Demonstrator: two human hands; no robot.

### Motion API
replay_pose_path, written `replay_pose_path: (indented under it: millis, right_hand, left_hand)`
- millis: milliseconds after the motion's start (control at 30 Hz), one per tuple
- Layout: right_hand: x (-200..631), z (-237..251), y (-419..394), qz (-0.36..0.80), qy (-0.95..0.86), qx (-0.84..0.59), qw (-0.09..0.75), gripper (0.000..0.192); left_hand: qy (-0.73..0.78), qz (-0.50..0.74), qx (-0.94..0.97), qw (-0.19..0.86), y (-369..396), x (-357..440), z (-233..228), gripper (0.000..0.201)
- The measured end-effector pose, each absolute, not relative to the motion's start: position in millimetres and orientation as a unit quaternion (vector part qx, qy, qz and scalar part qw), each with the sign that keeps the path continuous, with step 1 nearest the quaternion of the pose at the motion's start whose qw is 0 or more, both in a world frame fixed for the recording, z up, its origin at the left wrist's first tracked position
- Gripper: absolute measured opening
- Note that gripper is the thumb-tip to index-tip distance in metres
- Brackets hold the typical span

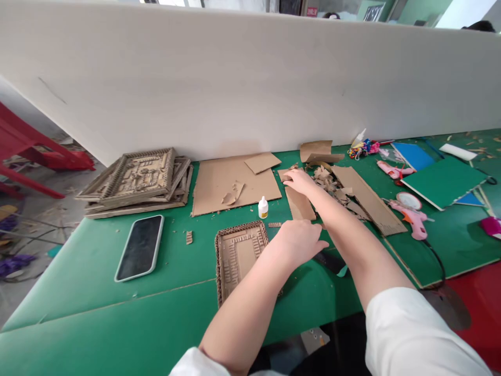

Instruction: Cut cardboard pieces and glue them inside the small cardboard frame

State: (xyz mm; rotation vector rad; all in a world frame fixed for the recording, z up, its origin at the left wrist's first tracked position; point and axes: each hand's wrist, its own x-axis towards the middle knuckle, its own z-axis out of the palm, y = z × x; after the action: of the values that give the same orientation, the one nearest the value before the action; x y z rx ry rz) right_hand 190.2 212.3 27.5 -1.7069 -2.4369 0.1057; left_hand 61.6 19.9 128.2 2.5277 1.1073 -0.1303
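My right hand (300,181) reaches forward to the cardboard scraps, its fingers bent down over a small piece of cardboard (282,174). Nearer to me, my left hand (299,241) is curled above the table. Its thumb points right, and most of its fingers are hidden, so what they hold is unclear. Partly behind my left forearm lies a shallow cardboard tray (219,261) with a corrugated rim and ridged strips inside. A small white glue bottle (263,209) stands upright beyond it. Between my hands lies a flat cardboard strip (300,206).
Left are a phone (140,248) and stacked cardboard reliefs (136,175). A large cardboard sheet (211,183) lies against the white partition (235,78). Right are torn scraps (324,180), a long cardboard strip (368,198), pink glue guns (415,219) and a green board (442,180).
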Motion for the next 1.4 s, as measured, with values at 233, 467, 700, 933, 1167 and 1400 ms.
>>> replay_pose_path:
  millis: [233,467,700,933,1167,1400]
  right_hand:
    - [182.3,14.6,230.7,0.028,-0.763,-0.646,0.013,0.08]
    - [191.4,15.6,241.8,-0.001,-0.733,-0.68,-0.015,0.062]
    - [204.9,18.4,241.6,0.011,-0.757,-0.654,0.003,0.061]
    - [218.1,28.0,254.8,0.052,-0.74,-0.67,0.007,0.079]
    - [219.5,32.6,265.3,0.086,-0.726,-0.676,0.093,0.047]
    - [249.1,52.0,246.3,0.118,-0.68,-0.674,0.261,0.043]
  left_hand:
    - [0.377,-0.036,0.904,0.199,15.3,57.5,138.3,0.037]
    - [0.37,-0.027,0.908,0.197,16.7,55.1,136.4,0.039]
    - [0.361,-0.023,0.909,0.208,16.6,54.4,137.8,0.038]
    - [0.369,-0.018,0.904,0.217,19.5,53.3,135.8,0.039]
    - [0.362,-0.001,0.907,0.214,19.1,53.7,132.8,0.045]
    - [0.36,0.008,0.906,0.222,20.9,53.8,128.9,0.047]
